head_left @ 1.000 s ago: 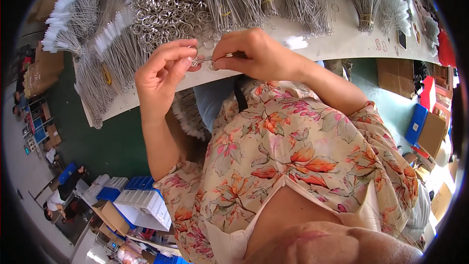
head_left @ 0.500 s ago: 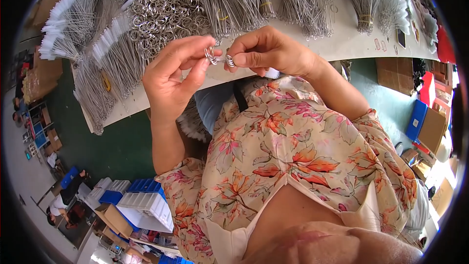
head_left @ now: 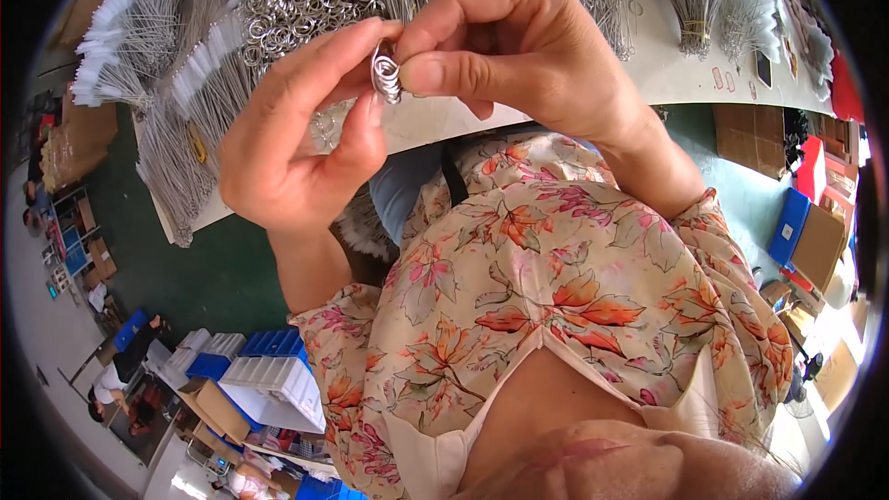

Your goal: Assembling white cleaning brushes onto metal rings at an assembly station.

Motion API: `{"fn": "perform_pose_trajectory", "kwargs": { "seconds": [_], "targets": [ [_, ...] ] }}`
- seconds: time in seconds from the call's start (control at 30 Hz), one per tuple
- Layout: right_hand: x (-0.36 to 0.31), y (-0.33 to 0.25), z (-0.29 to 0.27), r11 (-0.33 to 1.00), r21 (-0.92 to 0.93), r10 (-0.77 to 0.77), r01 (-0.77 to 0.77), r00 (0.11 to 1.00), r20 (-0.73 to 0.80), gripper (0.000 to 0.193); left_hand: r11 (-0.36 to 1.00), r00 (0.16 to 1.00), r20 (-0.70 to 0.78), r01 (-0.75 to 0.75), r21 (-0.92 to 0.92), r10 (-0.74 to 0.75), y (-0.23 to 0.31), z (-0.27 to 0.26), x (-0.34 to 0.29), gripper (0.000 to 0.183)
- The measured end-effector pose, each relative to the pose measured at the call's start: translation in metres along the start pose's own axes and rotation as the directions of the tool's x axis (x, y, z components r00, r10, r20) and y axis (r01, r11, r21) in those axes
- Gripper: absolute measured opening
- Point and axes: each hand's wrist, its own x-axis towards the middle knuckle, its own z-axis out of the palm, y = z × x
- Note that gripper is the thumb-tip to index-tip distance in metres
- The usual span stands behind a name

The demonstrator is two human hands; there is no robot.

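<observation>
We see the person's left hand (head_left: 296, 130) grasping a shiny, silvery metal ring with coiled loops (head_left: 386, 76) between its fingers and thumb, while the right hand (head_left: 528, 51) pinches the right edge of the same piece between thumb and forefinger. The piece is held up in front of the near edge of a long white table (head_left: 685, 79). Fingertips cover parts of it, so we cannot count its loops or tell how they join; whatever lies behind the right palm is hidden from us. What we can see is bright, smooth and rounded, the curves nested closely together. Just beyond the left hand, a heap of silvery metal rings (head_left: 310, 0) is partly covered by its fingers. Around the heap lie bundles of thin wire-handled brushes with white bristles (head_left: 199, 83), the farther ones cut off at the top rim. A small yellow object (head_left: 197, 146) among the left bundles is too small for us to identify. Below the table, we make out a dark green floor (head_left: 222, 287) and stacked white plastic crates (head_left: 273, 384), bent by the lens.
</observation>
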Motion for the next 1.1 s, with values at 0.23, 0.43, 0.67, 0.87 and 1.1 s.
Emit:
{"fn": "perform_pose_trajectory", "kwargs": {
  "seconds": [0.23,0.43,0.67,0.87,1.1],
  "targets": [
    [0.002,0.001,0.0,0.988,-0.139,-0.072,0.067,0.997,-0.025,0.013,0.973,0.971,0.121,0.217,-0.077,-0.207,0.007,-0.012,0.018,0.025],
    [0.0,0.011,-0.001,0.999,-0.04,0.014,-0.013,1.0,0.006,0.013,0.931,0.91,0.197,0.357,0.074,-0.364,0.003,-0.017,0.008,0.014],
    [0.007,0.01,-0.002,0.997,0.04,0.058,-0.061,0.996,0.061,0.013,0.737,0.766,0.206,0.643,-0.211,-0.609,0.017,-0.026,0.012,0.014],
    [0.017,0.015,-0.005,0.998,0.042,0.047,-0.05,0.996,0.081,0.012,0.809,0.799,0.173,0.588,-0.021,-0.576,0.013,-0.027,0.011,0.016],
    [0.032,0.049,0.007,0.825,-0.389,-0.528,0.409,0.802,-0.278,0.022,0.85,0.852,0.087,0.522,-0.07,-0.516,-0.006,-0.027,0.016,0.02]
  ]
}}
